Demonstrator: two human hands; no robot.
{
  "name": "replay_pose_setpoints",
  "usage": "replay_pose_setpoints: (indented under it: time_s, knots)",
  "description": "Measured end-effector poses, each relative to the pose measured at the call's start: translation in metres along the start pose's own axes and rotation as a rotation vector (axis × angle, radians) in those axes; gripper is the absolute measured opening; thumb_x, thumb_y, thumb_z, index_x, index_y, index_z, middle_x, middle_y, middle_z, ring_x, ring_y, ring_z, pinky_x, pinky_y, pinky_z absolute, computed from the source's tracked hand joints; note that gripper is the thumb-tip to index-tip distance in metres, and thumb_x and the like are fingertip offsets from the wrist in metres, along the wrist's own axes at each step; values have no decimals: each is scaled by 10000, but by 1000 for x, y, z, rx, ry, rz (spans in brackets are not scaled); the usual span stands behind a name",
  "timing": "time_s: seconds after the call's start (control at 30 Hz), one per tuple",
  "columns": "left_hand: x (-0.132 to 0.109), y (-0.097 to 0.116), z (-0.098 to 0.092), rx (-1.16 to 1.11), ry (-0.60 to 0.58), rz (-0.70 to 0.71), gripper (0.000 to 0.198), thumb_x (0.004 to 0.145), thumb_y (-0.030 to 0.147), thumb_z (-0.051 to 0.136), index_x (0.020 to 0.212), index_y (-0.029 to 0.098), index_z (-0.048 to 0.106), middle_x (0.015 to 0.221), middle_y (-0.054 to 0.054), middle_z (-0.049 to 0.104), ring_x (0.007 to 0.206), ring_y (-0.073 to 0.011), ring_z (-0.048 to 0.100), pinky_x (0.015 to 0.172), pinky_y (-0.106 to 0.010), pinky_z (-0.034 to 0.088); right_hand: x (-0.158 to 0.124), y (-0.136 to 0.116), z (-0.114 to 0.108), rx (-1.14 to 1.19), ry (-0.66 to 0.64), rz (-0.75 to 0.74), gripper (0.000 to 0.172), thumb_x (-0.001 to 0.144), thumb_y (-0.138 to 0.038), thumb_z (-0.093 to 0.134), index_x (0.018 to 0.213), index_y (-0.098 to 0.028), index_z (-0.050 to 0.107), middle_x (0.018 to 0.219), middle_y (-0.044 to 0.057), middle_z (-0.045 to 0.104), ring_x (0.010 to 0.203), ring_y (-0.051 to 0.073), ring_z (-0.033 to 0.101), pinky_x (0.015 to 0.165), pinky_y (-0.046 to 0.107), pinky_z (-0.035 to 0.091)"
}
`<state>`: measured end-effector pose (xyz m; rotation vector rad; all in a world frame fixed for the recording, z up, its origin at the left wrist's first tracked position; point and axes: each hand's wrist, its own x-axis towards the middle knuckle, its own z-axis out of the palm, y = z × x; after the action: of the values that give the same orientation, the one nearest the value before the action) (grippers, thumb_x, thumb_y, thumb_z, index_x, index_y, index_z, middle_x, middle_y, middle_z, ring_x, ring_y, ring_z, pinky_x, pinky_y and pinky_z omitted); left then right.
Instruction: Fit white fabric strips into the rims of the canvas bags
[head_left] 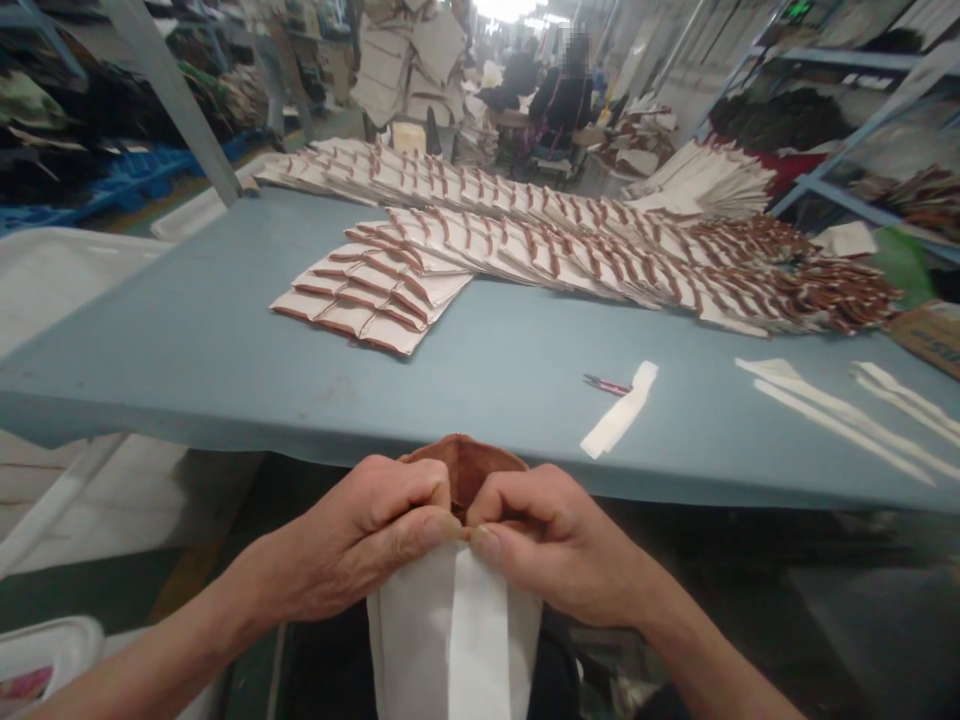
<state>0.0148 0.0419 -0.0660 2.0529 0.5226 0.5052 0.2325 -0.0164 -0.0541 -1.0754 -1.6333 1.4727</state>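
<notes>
A white fabric piece (420,630) with a brown lining (480,462) hangs below the table's front edge, its upper end spread into an opening. My left hand (382,530) pinches the near rim of that opening from the left. Close beside it, thumb tips almost touching, my right hand (547,540) pinches the same rim. A smooth white strip (480,640) runs down the front of the piece below my thumbs. The lower end of the piece is out of view.
Rows of overlapping white pieces with brown edges (510,235) cover the back of the blue table (217,340). A smaller stack (375,290) lies nearer. Small snips (606,384) and white strips (622,410) lie front right. A person (562,105) sits in the background.
</notes>
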Motion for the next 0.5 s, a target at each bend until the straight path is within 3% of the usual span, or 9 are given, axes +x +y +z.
replay_pose_setpoints:
  time_s: [0.1,0.17,0.27,0.4,0.5]
  knots:
    - [2,-16,5,-71,37,-8,579,1033,653,426,656,220,351,606,63,351,552,-116,318,515,-278,265,0,3,7,40,18,-40,198,867,-229,622,695,-185,532,585,-71,393,506,66,300,453,200,238]
    - [6,-28,14,-154,99,8,676,921,809,489,626,225,315,576,69,328,531,-110,284,494,-277,239,0,8,15,94,37,-84,223,874,-258,640,692,-188,533,568,-77,372,495,68,284,454,206,236]
    - [16,-44,35,-242,204,55,776,763,976,441,600,236,272,560,57,352,540,-121,330,521,-276,328,1,16,28,183,100,-165,343,913,-392,671,675,-196,521,570,-72,363,495,74,274,466,220,244]
    - [30,-55,60,-253,291,66,747,846,938,355,587,242,273,543,44,357,549,-139,364,641,-335,447,1,20,32,230,131,-218,491,934,-568,657,649,-204,492,630,-40,410,525,92,300,484,234,284]
    - [32,-52,62,-263,300,68,757,834,965,285,595,247,256,534,43,332,553,-146,359,614,-332,442,-1,15,21,113,72,-199,442,956,-532,629,682,-204,519,627,-42,429,533,98,328,496,236,296]
